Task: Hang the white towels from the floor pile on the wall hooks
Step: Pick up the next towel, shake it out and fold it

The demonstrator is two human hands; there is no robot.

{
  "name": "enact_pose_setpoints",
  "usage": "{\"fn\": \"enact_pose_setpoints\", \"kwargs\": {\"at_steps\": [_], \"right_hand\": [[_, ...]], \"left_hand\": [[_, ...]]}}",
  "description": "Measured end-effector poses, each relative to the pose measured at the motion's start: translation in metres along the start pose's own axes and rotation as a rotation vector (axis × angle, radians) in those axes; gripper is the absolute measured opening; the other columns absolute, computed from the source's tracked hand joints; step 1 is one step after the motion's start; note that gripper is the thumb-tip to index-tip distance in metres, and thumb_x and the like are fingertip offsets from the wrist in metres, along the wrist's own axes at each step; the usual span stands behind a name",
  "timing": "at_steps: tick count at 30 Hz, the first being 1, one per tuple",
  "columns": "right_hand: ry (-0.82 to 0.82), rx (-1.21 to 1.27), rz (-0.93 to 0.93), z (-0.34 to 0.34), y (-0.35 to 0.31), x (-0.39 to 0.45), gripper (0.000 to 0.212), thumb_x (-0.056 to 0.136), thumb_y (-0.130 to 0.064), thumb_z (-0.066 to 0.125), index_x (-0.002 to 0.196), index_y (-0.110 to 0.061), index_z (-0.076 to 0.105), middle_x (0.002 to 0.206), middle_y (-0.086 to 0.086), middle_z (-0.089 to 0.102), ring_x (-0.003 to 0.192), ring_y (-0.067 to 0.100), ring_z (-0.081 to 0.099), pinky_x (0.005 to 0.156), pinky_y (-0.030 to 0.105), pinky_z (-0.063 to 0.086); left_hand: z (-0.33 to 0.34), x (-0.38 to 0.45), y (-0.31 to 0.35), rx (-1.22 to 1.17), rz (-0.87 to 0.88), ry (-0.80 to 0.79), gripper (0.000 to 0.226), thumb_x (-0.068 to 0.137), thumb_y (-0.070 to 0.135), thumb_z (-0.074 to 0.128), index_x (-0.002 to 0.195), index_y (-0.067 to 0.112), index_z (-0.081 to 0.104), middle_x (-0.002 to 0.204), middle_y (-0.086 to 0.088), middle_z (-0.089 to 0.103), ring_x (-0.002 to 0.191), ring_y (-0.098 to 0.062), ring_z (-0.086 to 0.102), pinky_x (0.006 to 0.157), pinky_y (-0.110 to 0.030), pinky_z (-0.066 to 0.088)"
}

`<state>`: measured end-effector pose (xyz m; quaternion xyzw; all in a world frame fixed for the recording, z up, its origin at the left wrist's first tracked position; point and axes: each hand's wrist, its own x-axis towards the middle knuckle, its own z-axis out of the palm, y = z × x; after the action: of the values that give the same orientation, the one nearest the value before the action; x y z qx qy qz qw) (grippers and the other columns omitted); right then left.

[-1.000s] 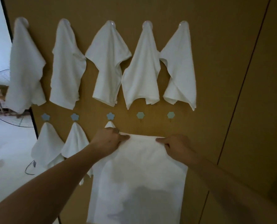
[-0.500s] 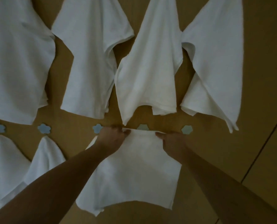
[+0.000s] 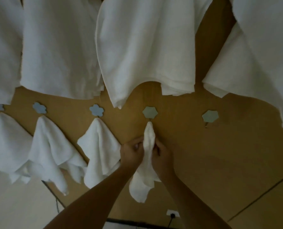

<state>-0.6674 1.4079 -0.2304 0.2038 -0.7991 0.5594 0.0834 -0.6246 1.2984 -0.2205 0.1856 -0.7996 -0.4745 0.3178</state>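
I have both hands pinched on the towel (image 3: 148,142) — left hand (image 3: 132,152), right hand (image 3: 161,154) — its peak touching the fourth lower hook (image 3: 150,112). Three lower hooks already carry towels; the fifth hook (image 3: 210,116) is bare — so nearly done, I judge.

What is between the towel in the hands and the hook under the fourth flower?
Nothing visible. The towel has its tip right at the hook below the fourth flower. The left hand and right hand grip it just beneath. The neighbouring towel hangs off to the side.
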Motion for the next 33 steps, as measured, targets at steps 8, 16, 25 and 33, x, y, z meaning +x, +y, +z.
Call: {"fn": "enact_pose_setpoints", "kwargs": {"at_steps": [8,16,25,33], "right_hand": [[-0.089,-0.324,-0.107,0.004,0.027,-0.021,0.042,0.088,-0.021,0.065,0.130,-0.020,0.063,0.124,0.013,0.054,0.111,0.032,0.052,0.095,0.048,0.045],[-0.705,-0.586,0.221,-0.019,0.084,-0.085,0.054,0.099,-0.031,0.050,0.150,-0.031,0.034,0.155,0.003,0.030,0.138,0.026,0.033,0.107,0.041,0.037],[-0.941,-0.570,-0.071,0.026,0.014,-0.203,0.045,0.094,-0.026,0.049,0.139,-0.024,0.047,0.135,0.006,0.050,0.120,0.028,0.049,0.098,0.042,0.047],[-1.255,-0.521,-0.389,0.092,-0.097,-0.417,0.055,0.097,-0.034,0.052,0.149,-0.029,0.036,0.146,0.005,0.041,0.132,0.029,0.036,0.108,0.044,0.036]], "left_hand": [[0.002,-0.040,-0.014,0.772,-0.029,-0.036,0.032,0.095,0.020,0.047,0.115,0.023,0.071,0.132,0.000,0.056,0.117,-0.029,0.045,0.094,-0.039,0.039],[-0.022,-0.124,-0.040,0.733,-0.307,-0.215,0.046,0.094,0.019,0.049,0.140,0.020,0.049,0.136,-0.005,0.056,0.119,-0.025,0.054,0.095,-0.033,0.046],[-0.133,-0.270,-0.058,0.747,-0.503,-0.054,0.052,0.096,0.023,0.050,0.147,0.023,0.043,0.141,-0.006,0.052,0.122,-0.024,0.053,0.100,-0.036,0.047],[-0.311,-0.490,-0.064,0.833,-0.773,0.213,0.050,0.097,0.030,0.049,0.146,0.022,0.044,0.139,-0.006,0.052,0.123,-0.027,0.049,0.099,-0.038,0.046]]}}
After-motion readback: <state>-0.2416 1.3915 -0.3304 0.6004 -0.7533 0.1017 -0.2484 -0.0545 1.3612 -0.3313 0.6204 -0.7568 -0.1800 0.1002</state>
